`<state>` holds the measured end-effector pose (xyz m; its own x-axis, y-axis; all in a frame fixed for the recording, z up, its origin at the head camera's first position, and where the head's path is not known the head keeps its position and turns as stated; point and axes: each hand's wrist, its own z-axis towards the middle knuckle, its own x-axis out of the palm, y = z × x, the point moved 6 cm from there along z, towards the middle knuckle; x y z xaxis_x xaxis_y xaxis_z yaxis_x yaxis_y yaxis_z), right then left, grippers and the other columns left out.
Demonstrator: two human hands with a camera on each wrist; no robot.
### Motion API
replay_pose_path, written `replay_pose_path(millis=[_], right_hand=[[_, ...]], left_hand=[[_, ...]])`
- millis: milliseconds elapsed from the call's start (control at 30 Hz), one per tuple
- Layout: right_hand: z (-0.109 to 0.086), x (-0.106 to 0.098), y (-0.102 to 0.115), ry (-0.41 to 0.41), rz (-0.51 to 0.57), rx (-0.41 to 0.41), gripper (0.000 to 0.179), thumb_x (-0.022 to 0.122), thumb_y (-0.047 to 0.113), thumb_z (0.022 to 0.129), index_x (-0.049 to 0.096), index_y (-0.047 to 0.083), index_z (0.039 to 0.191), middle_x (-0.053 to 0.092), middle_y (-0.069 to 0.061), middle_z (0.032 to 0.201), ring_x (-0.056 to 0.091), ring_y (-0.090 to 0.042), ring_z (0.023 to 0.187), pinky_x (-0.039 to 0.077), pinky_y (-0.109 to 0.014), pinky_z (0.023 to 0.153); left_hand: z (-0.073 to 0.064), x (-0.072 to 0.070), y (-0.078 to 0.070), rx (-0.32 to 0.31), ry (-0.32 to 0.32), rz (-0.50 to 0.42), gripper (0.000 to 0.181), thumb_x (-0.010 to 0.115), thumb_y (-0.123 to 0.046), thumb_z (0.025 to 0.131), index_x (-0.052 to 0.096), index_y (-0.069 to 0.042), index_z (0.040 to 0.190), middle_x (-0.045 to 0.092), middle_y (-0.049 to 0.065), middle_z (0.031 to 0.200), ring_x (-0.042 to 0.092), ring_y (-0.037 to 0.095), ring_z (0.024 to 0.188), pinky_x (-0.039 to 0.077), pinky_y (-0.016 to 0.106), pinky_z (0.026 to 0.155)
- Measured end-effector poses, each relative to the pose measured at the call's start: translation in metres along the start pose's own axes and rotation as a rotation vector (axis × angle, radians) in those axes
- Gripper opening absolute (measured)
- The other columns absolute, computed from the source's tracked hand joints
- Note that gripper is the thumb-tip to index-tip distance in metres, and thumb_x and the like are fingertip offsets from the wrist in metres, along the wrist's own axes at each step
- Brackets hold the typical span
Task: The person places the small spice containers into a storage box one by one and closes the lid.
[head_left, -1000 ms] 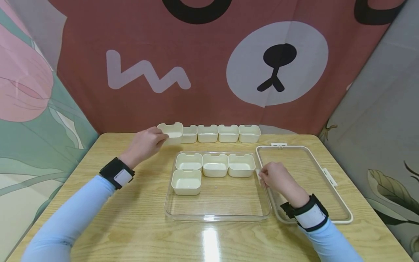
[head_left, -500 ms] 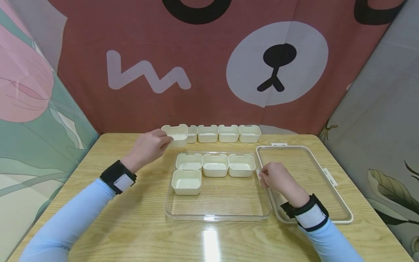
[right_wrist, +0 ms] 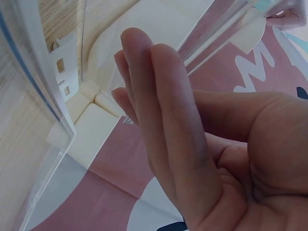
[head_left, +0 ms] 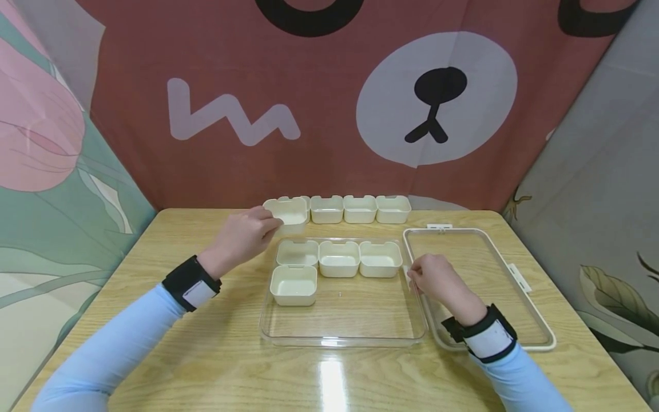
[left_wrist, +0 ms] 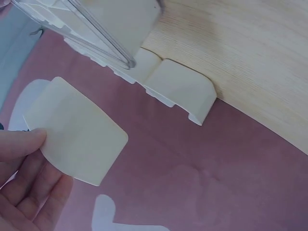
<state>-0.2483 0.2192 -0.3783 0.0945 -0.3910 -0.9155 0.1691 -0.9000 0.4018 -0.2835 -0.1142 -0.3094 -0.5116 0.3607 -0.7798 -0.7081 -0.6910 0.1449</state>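
Note:
In the head view, my left hand [head_left: 247,237] pinches a cream bin [head_left: 287,212] by its left side, thumb against fingers. That bin hangs tilted above the table, partly covering the leftmost bin of the back row. In the left wrist view, the bin's flat underside [left_wrist: 79,132] faces the camera. My right hand [head_left: 437,280] rests at the right wall of a clear tray [head_left: 334,341]; its fingers [right_wrist: 175,96] look fairly straight in the right wrist view, and the thumb tip is hidden. Inside the tray are several cream bins [head_left: 293,286], three along the back and one in front at left.
Several more cream bins [head_left: 360,210] line the table's back edge against the printed cloth. Right of the tray lies a clear lid [head_left: 496,294] with a white rim and clips. Wooden table surface [head_left: 221,355] shows in front of the tray.
My left hand has carried the bin right and slightly toward me, across the leftmost bin of the back row. My right hand and the tray have stayed in place.

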Motion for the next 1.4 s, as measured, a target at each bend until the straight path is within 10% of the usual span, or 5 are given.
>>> replay_pose_path(millis=[1400], right_hand=[[0.001, 0.0, -0.001, -0.001, 0.015, 0.012, 0.017, 0.06, 0.007, 0.09, 0.069, -0.004, 0.081, 0.064, -0.007, 0.06, 0.056, -0.009, 0.051, 0.043, -0.024, 0.049]], left_hand=[[0.017, -0.012, -0.072, 0.184, -0.036, -0.032, 0.025, 0.065, -0.001, 0.078, 0.055, -0.015, 0.06, 0.037, -0.006, 0.055, 0.037, 0.008, 0.05, 0.023, 0.019, 0.044]])
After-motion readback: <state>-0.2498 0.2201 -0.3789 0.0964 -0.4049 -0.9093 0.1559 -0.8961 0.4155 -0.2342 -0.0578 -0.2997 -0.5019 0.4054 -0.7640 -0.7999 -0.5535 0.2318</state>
